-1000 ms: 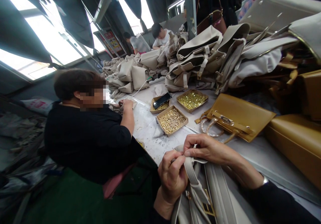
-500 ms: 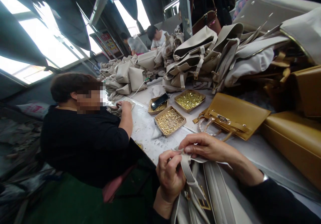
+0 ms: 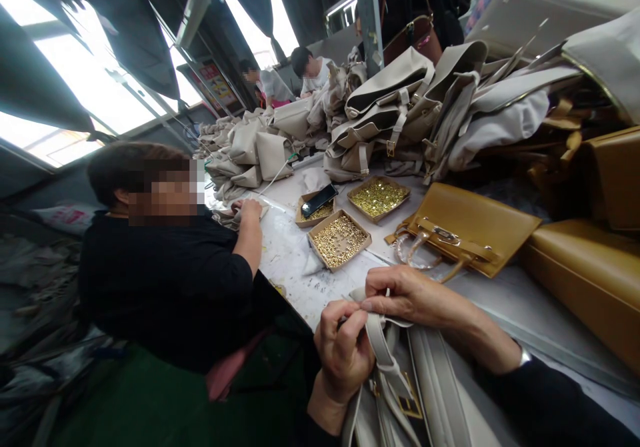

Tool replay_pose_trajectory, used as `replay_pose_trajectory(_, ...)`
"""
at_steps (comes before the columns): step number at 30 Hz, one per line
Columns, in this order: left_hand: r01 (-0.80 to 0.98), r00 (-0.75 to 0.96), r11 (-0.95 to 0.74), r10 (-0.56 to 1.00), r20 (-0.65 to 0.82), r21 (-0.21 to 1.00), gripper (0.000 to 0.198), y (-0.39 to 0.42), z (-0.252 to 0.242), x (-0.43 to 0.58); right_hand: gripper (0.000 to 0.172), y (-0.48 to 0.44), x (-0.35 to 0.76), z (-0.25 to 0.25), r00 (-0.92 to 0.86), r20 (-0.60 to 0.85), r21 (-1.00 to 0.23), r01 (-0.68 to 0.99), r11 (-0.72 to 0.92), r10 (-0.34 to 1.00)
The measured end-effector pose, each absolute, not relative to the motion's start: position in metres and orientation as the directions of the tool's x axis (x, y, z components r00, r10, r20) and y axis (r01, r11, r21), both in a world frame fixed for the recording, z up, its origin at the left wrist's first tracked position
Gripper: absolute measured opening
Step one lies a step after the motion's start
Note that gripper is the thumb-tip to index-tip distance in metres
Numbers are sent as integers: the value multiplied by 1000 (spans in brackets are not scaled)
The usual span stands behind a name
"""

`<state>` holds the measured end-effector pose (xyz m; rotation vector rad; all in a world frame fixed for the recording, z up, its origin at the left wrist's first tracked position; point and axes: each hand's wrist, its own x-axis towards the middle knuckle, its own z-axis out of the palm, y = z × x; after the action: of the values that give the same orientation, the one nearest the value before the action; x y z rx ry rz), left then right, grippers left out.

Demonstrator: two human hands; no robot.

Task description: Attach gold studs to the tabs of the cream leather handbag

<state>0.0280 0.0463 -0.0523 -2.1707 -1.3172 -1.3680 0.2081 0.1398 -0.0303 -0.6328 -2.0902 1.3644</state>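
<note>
While a beige bag (image 3: 443, 383) sits at the desk's (image 3: 287, 260) near edge, left hand (image 3: 345, 343) and right hand (image 3: 407, 293) pinch its top beside a strap (image 3: 381, 348), seemingly fine fingertip work whose next move needs a steady grip.

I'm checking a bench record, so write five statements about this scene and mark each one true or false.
1. The left hand and right hand both hold the beige bag. True.
2. The phone lies on the mustard bag. False: it rests on a small tray.
3. In the picture, the mustard bag lies right of the pellet tray. True.
4. The beige bag's buckle is silver. False: it is gold-coloured.
5. The nearest co-worker wears a black top. True.
</note>
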Motion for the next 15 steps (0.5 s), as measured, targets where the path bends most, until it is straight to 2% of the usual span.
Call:
replay_pose_trajectory(7,801,136,-550,554,822,238,23,47,-52,28,35,146,212,-33,-784,191,-974,-74,216,590)
replay_pose_trajectory(13,778,149,-580,541,827,239,26,47,-53,29,35,146,211,-39,-785,65,-997,-29,69,616)
replay_pose_trajectory(15,769,160,-592,545,823,242,27,47,-53,29,33,145,210,-40,-776,54,-996,2,87,628)
